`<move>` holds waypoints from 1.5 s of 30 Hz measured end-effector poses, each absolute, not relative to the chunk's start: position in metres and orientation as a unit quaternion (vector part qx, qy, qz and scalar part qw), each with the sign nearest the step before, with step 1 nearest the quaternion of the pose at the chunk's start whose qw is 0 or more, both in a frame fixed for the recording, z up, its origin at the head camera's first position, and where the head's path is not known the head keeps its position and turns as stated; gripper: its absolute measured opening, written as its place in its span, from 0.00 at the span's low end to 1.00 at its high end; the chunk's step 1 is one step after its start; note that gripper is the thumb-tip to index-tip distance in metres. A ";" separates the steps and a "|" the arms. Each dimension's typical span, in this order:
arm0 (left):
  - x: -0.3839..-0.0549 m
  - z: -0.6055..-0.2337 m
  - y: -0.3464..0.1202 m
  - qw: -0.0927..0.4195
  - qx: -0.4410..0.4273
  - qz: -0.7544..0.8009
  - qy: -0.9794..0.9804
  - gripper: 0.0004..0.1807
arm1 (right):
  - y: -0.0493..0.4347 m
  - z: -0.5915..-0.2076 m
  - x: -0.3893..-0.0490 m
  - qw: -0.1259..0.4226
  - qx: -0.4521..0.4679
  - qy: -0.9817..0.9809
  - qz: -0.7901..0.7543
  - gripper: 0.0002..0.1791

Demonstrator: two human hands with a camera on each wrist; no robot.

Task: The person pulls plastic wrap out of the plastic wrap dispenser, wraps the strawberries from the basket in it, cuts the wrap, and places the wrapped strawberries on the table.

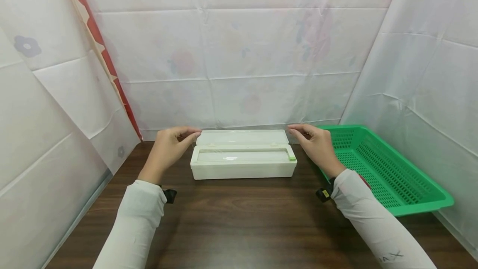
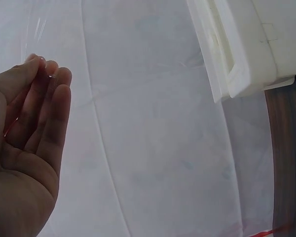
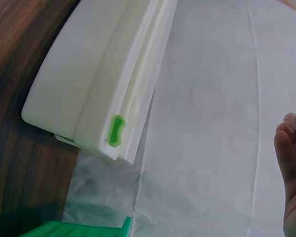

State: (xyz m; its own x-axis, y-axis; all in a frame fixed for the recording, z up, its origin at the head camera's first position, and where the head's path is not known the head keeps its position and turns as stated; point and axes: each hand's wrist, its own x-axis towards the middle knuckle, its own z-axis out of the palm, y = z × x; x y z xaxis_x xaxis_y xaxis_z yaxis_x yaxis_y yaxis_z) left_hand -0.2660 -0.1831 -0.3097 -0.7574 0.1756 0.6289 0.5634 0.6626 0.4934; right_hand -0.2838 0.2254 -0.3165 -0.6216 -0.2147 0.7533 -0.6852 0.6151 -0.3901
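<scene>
A white plastic-wrap dispenser [image 1: 242, 171] sits on the table with its lid [image 1: 242, 137] raised at the back. At the right end of its top is a small green slider [image 1: 292, 158]. My left hand [image 1: 166, 148] is raised by the lid's left corner, thumb and fingertips pinching clear plastic wrap [image 2: 39, 28], which shows as faint glossy streaks in the left wrist view. By the opposite corner, my right hand [image 1: 317, 146] also pinches the wrap between thumb and fingers. The film's full outline is too transparent to make out.
A green plastic basket [image 1: 422, 177] stands at the right, close to my right forearm, with a bit of something red [image 1: 365, 181] partly hidden behind the sleeve. The dark wooden table [image 1: 239, 223] meets white patterned sheeting [image 1: 239, 53] at the back and sides.
</scene>
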 end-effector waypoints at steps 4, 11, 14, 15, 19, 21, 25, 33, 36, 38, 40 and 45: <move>-0.265 -0.308 -0.183 0.279 -0.213 -0.351 -0.868 0.08 | 0.225 -0.315 -0.282 0.340 0.266 -0.832 0.348 0.10; -0.263 -0.307 -0.183 0.282 -0.212 -0.353 -0.867 0.08 | 0.225 -0.313 -0.281 0.344 0.267 -0.830 0.349 0.10; -0.262 -0.306 -0.183 0.285 -0.213 -0.353 -0.866 0.08 | 0.225 -0.313 -0.280 0.349 0.271 -0.827 0.349 0.10; -0.262 -0.306 -0.183 0.285 -0.213 -0.353 -0.865 0.08 | 0.225 -0.313 -0.280 0.350 0.271 -0.826 0.349 0.10; -0.262 -0.305 -0.182 0.286 -0.213 -0.357 -0.864 0.08 | 0.225 -0.312 -0.279 0.349 0.269 -0.826 0.351 0.10; -0.261 -0.304 -0.182 0.286 -0.213 -0.357 -0.863 0.08 | 0.225 -0.312 -0.279 0.350 0.268 -0.826 0.352 0.10; -0.260 -0.303 -0.182 0.291 -0.214 -0.355 -0.862 0.08 | 0.225 -0.311 -0.278 0.353 0.268 -0.824 0.353 0.10; -0.259 -0.300 -0.182 0.294 -0.213 -0.357 -0.861 0.08 | 0.225 -0.308 -0.277 0.358 0.271 -0.818 0.359 0.09; -0.259 -0.300 -0.182 0.296 -0.214 -0.358 -0.859 0.08 | 0.225 -0.307 -0.277 0.360 0.273 -0.817 0.360 0.09; -0.258 -0.300 -0.182 0.297 -0.214 -0.359 -0.859 0.08 | 0.225 -0.308 -0.276 0.359 0.273 -0.817 0.359 0.09; -0.257 -0.300 -0.182 0.296 -0.214 -0.360 -0.859 0.07 | 0.226 -0.308 -0.276 0.361 0.274 -0.817 0.357 0.09; -0.257 -0.300 -0.182 0.296 -0.213 -0.360 -0.858 0.08 | 0.226 -0.308 -0.278 0.363 0.275 -0.816 0.355 0.09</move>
State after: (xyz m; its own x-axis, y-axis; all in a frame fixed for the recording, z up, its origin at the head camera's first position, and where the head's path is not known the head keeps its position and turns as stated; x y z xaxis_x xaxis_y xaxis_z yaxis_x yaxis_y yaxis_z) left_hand -0.2568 -0.1823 -0.2996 -0.7334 0.1523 0.6625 0.5797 0.6492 0.4924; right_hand -0.2775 0.2262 -0.3078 -0.5844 -0.1914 0.7886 -0.7075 0.5962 -0.3796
